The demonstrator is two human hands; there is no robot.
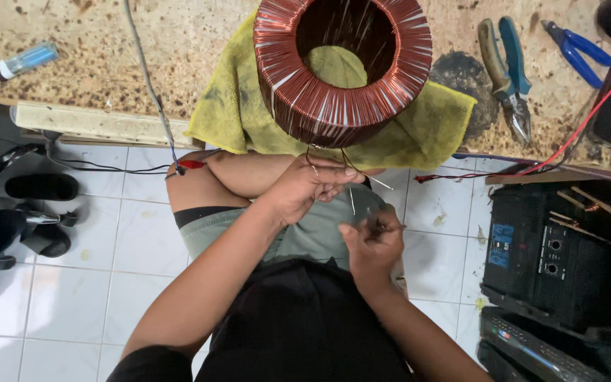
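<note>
- Toroidal copper coil sits on a yellow cloth at the bench edge, 12 o'clock from both hands.
- Thin lead wires hang off the coil's near rim down toward the person's lap.
- Left hand at 6 o'clock of the coil, fingers curled shut, pinching one lead wire just under the bench edge.
- Right hand at 4 o'clock of the left hand, closed on a thin dark item, maybe a wire end or small tool; too blurred to tell which.
- Step in hand, by my read: working the coil's lead ends, holding one taut while the other hand treats its tip.
- Next move likely calls for steady tension on the lead and fine fingertip control.
- Pliers and blue-handled cutters lie at 2 o'clock on the bench, untouched.
- Black amplifier box at 3 o'clock, on the floor.
</note>
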